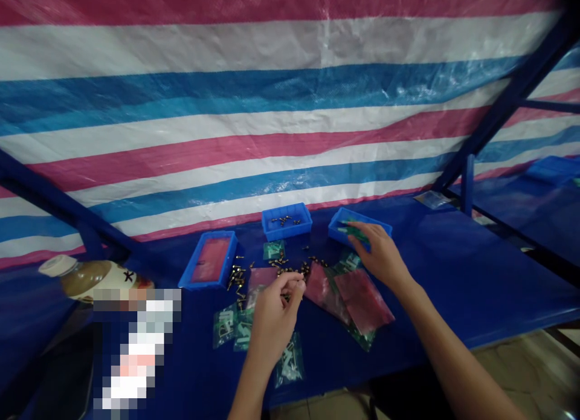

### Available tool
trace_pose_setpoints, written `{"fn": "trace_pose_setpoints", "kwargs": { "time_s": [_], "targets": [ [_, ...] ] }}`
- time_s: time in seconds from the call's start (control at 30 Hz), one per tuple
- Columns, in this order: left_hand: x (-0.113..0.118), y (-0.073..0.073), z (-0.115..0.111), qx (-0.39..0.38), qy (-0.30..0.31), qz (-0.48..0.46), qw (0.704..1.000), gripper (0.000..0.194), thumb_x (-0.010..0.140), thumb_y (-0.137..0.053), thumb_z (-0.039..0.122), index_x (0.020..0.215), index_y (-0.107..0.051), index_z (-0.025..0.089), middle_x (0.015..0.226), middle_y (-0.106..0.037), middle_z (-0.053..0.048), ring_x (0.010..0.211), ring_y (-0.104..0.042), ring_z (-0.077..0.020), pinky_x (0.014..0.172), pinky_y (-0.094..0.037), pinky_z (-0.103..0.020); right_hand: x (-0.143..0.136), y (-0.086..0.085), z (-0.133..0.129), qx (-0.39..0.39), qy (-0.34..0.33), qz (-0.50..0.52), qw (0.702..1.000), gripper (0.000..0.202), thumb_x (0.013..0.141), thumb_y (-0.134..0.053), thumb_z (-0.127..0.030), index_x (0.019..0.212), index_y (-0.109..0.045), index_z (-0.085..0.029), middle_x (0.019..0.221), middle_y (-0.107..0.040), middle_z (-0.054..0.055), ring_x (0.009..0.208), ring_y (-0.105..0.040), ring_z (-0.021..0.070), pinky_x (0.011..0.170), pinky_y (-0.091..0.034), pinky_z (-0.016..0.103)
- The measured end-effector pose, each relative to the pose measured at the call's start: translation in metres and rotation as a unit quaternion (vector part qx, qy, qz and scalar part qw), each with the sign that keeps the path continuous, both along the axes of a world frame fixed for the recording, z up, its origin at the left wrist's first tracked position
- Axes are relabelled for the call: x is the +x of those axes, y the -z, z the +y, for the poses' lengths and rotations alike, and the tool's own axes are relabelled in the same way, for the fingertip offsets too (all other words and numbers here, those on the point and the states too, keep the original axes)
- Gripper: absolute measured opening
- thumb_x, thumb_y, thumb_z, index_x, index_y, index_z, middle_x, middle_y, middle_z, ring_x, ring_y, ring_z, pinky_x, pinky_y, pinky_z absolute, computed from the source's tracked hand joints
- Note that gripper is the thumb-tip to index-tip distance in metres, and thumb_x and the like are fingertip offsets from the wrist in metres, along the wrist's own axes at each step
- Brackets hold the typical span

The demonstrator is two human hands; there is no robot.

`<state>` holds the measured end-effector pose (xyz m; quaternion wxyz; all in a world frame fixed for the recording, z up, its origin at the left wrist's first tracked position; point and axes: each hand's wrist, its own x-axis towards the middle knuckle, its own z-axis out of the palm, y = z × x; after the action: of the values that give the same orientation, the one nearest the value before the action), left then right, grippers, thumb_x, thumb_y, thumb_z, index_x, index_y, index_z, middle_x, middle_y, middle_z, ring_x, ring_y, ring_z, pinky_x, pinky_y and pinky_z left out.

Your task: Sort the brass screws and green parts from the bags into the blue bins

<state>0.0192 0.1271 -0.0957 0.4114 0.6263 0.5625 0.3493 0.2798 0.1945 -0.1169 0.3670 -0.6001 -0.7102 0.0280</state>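
Observation:
My left hand (277, 308) is closed, thumb and index finger pinched together above a pile of small brass-coloured metal fittings (283, 272). What it pinches is too small to make out. At the right, my right hand (380, 254) reaches over a blue tray (383, 223), its fingers and thumb around a small green bag (357, 232). Larger pink bags (365, 299) lie between my forearms, overlapping green ones. Small clear-green bags with pale parts lie near my left wrist, one of them a bag (290, 362) by the table's front edge.
A second blue tray (286, 229) at the back holds several fittings. Another blue tray (229, 257) at the left has a pink bag in it. A bottle (102, 279) lies on its side at far left. Striped sheeting (290, 130) hangs behind the blue table (475, 269).

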Motion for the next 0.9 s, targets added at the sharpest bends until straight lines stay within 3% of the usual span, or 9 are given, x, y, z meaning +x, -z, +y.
{"fn": "trace_pose_setpoints", "kwargs": {
  "time_s": [0.13,0.33,0.47,0.6,0.8,0.9],
  "targets": [
    [0.001,0.001,0.000,0.007,0.003,0.008,1.000,0.033,0.091,-0.052,0.047,0.105,-0.068,0.022,0.088,-0.072,-0.006,0.077,-0.066,-0.0202,0.062,-0.046,-0.026,-0.006,0.011,0.007,-0.015,-0.010,-0.108,0.994,0.045,0.094,-0.050,-0.038,0.135,-0.051,-0.019,0.126,-0.063,0.013,0.119,-0.052,0.0328,0.096,-0.039,0.049],
    [0.000,-0.001,0.000,-0.002,-0.003,0.016,1.000,0.035,0.091,-0.050,0.049,0.107,-0.066,0.022,0.087,-0.071,-0.005,0.072,-0.064,-0.0186,0.060,-0.045,-0.026,0.000,0.001,-0.002,0.059,0.018,-0.084,0.995,0.032,0.097,-0.046,-0.031,0.123,-0.058,-0.018,0.119,-0.064,0.010,0.112,-0.055,0.0263,0.097,-0.041,0.040],
    [-0.001,-0.004,-0.001,-0.006,-0.005,0.024,1.000,0.034,0.092,-0.048,0.049,0.106,-0.066,0.023,0.086,-0.071,-0.004,0.070,-0.064,-0.0175,0.059,-0.045,-0.026,0.000,-0.007,-0.019,-0.026,0.008,-0.132,0.991,0.023,0.097,-0.047,-0.034,0.101,-0.065,-0.021,0.095,-0.068,0.006,0.091,-0.063,0.0223,0.075,-0.047,0.032],
    [-0.001,-0.003,-0.001,-0.001,-0.009,0.035,0.999,0.032,0.092,-0.049,0.048,0.104,-0.066,0.023,0.085,-0.070,-0.003,0.070,-0.063,-0.0172,0.060,-0.045,-0.026,-0.009,0.000,-0.031,-0.123,0.026,-0.233,0.964,0.021,0.090,-0.058,-0.040,0.094,-0.065,-0.021,0.094,-0.067,0.006,0.087,-0.064,0.0249,0.064,-0.044,0.031],
    [0.002,-0.001,0.000,-0.010,0.004,0.023,1.000,0.032,0.092,-0.049,0.047,0.106,-0.066,0.023,0.090,-0.072,-0.004,0.078,-0.066,-0.0193,0.065,-0.047,-0.026,-0.018,0.012,-0.030,-0.116,0.036,-0.307,0.944,0.017,0.095,-0.049,-0.022,0.091,-0.064,-0.016,0.086,-0.067,0.010,0.084,-0.064,0.0267,0.068,-0.043,0.034],
    [0.002,0.000,0.000,-0.016,0.011,0.000,1.000,0.033,0.092,-0.050,0.047,0.106,-0.067,0.022,0.088,-0.071,-0.005,0.079,-0.065,-0.0196,0.065,-0.047,-0.026,-0.019,0.008,-0.029,-0.091,0.039,-0.257,0.961,0.022,0.096,-0.043,-0.017,0.089,-0.063,-0.016,0.081,-0.068,0.010,0.078,-0.065,0.0250,0.067,-0.042,0.033]
  ]
}}
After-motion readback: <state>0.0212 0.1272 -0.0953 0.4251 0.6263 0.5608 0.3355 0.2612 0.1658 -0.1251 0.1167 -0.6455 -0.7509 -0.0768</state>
